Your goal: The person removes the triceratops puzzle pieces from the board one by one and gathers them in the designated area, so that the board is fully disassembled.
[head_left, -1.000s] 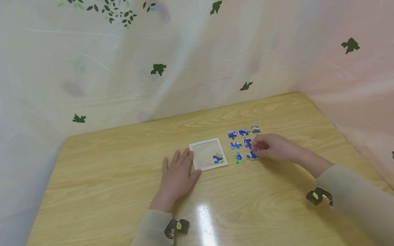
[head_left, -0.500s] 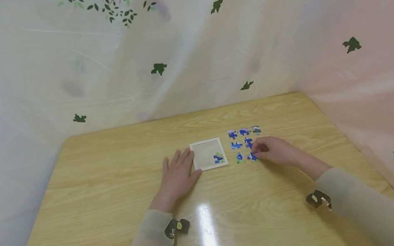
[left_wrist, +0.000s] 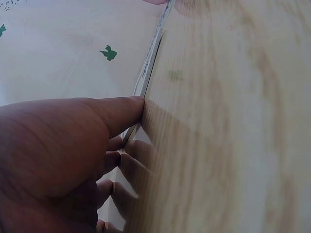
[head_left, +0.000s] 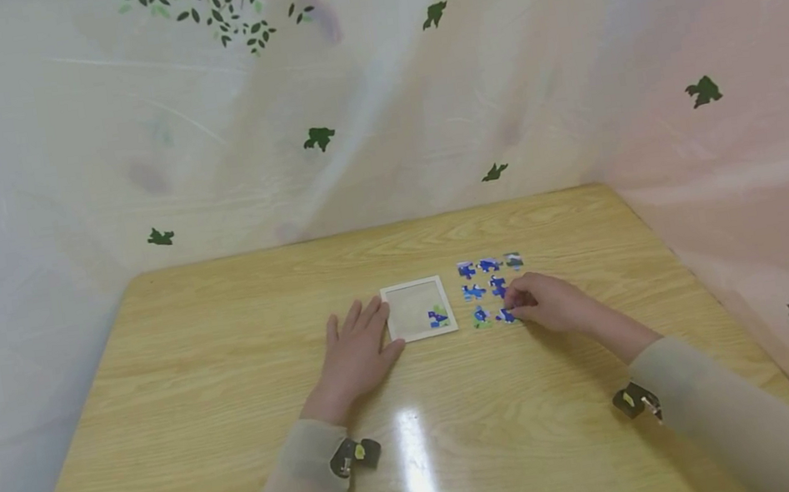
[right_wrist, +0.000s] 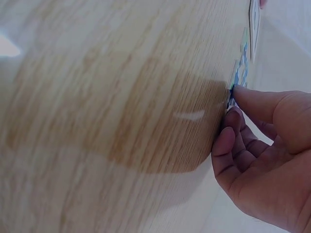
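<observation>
My left hand (head_left: pixel 355 352) lies flat on the table with its fingers spread. Its thumb and fingertips touch the left edge of a square, white-rimmed puzzle frame (head_left: pixel 412 284). Inside the frame, a small joined patch of green and blue puzzle pieces (head_left: pixel 438 317) sits in the lower right corner. To the right, my right hand (head_left: pixel 550 301) pinches the near right blue jigsaw puzzle piece (head_left: pixel 505 315) at its edge, between thumb and index finger. In the right wrist view that puzzle piece (right_wrist: pixel 231 97) is low at the tabletop, partly hidden by the fingertips.
Several loose puzzle pieces (head_left: pixel 473 292) lie in rows between the frame and my right hand. The wooden table (head_left: pixel 255 442) reaches back to a pale curtain (head_left: pixel 382 155) printed with leaves. Each sleeve carries a small dark wrist camera (head_left: pixel 637 399).
My right hand has shifted very slightly toward the near side, its fingers drawing closer together at the near right puzzle piece. The left hand and the frame stay in place.
</observation>
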`<state>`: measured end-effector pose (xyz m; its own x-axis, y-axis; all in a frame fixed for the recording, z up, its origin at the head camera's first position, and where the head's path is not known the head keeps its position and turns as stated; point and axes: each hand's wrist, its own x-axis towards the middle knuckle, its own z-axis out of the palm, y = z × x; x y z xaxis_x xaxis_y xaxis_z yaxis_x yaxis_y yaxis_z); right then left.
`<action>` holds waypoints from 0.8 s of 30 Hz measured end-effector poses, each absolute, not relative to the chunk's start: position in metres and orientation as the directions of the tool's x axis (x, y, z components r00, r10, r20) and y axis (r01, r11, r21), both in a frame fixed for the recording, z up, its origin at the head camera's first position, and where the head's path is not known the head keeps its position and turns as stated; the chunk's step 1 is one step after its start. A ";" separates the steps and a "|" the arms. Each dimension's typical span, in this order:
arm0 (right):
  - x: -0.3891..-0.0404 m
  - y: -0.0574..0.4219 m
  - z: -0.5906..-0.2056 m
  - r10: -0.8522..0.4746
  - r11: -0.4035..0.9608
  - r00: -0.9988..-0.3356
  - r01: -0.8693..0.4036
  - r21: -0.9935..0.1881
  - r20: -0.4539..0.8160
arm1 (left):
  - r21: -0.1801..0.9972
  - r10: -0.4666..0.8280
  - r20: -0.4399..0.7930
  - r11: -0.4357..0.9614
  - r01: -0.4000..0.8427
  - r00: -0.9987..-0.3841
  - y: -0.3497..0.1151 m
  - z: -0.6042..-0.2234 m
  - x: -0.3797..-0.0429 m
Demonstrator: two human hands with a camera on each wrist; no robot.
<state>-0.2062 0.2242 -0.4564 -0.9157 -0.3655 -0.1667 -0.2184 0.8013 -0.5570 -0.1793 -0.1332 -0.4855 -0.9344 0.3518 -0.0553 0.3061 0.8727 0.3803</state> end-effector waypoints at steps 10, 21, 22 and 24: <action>-0.207 0.224 -0.454 -0.353 0.799 -0.923 -0.210 -0.563 -0.156 | 0.385 0.354 -0.052 0.870 0.309 -0.934 -0.133 -0.485 -0.179; -0.217 0.191 -0.441 -0.348 0.763 -0.933 -0.227 -0.606 -0.089 | 0.382 0.353 -0.058 0.872 0.306 -0.934 -0.133 -0.483 -0.179; -0.217 0.186 -0.441 -0.361 0.754 -0.929 -0.238 -0.612 -0.083 | 0.382 0.354 -0.055 0.871 0.308 -0.933 -0.134 -0.483 -0.179; -0.218 0.177 -0.442 -0.382 0.738 -0.921 -0.255 -0.624 -0.075 | 0.384 0.356 -0.049 0.869 0.312 -0.933 -0.134 -0.483 -0.179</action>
